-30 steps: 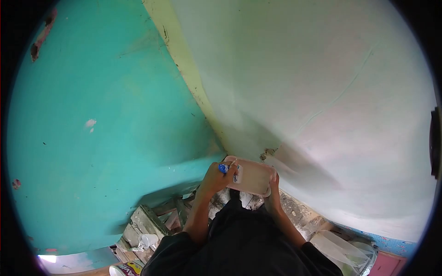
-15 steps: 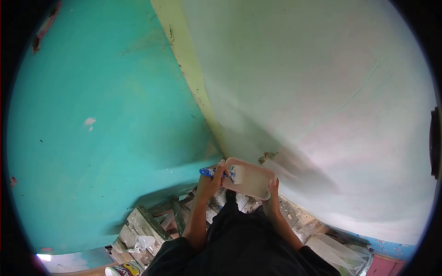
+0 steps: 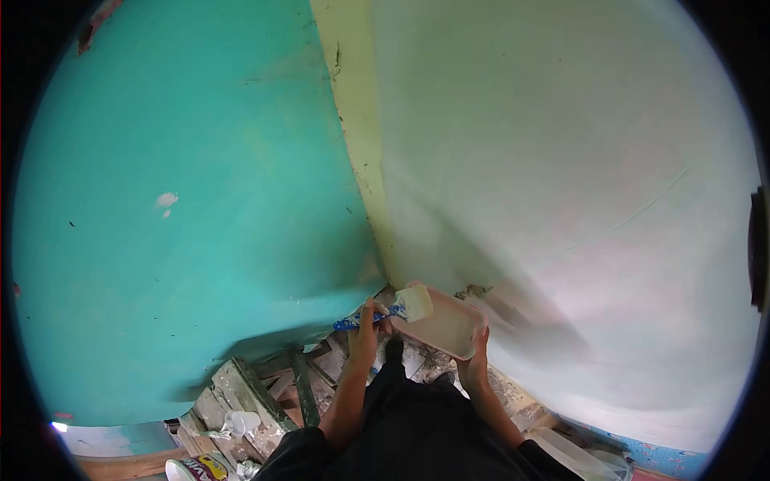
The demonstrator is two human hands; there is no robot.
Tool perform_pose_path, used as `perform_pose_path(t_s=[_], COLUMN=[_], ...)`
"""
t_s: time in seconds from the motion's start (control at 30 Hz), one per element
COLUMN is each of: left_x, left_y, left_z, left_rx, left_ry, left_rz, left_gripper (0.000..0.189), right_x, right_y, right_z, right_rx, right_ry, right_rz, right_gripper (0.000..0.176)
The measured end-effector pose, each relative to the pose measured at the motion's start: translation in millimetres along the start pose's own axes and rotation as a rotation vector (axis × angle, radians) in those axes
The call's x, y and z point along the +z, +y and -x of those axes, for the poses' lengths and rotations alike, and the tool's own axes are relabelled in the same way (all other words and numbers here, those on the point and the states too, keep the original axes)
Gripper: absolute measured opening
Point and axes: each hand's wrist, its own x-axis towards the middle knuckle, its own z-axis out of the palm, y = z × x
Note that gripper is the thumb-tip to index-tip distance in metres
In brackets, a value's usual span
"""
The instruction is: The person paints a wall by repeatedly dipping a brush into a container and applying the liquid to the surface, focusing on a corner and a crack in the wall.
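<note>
My left hand (image 3: 365, 333) is closed around a paintbrush (image 3: 415, 304) with a blue, paint-spattered handle. Its pale, paint-coated bristles point right, over the near-left end of a shallow pinkish tray (image 3: 437, 293). A whitish liquid covers the tray's bottom. My right hand (image 3: 475, 363) grips the tray at its right end, fingers partly hidden beneath. The tray is held at waist height, near the corner where the walls meet.
A turquoise wall (image 3: 200, 264) rises on the left, a whitish painted wall (image 3: 561, 200) on the right, with a yellow strip (image 3: 357, 104) between. Below left stand rough wooden planks (image 3: 249, 393) and a paint bucket (image 3: 196, 468). A plastic container (image 3: 573, 453) sits lower right.
The brush has lifted off the tray's inside and moved slightly left and toward me with my left hand. The tray has turned a little, and the view has shifted.
</note>
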Motion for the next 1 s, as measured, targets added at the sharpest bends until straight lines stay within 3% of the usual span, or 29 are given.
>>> perform_pose_path(t_s=[0.23,0.33,0.53,0.83,1.0], left_x=[19,35,40,15,-20], left_y=[-4,-2,-64,-114,-155], left_z=[-54,-81,-126,-116,-121], left_rx=[0.175,0.263,0.225,0.109,0.101], left_ry=[-0.033,-0.085,-0.145,0.078,0.062], left_rz=[0.184,0.206,0.374,0.13,-0.14], left_gripper=[0.027,0.033,0.031,0.03,0.033], right_x=[-21,-24,-36,-52,-58], right_y=[13,9,1,-8,-2], right_z=[1,6,21,29,26], right_rx=[0.022,0.048,0.105,0.102,0.097], right_ry=[0.003,0.029,0.067,0.073,0.072], right_rz=[0.054,0.044,0.105,0.107,0.088], right_gripper=[0.06,0.062,0.061,0.06,0.06])
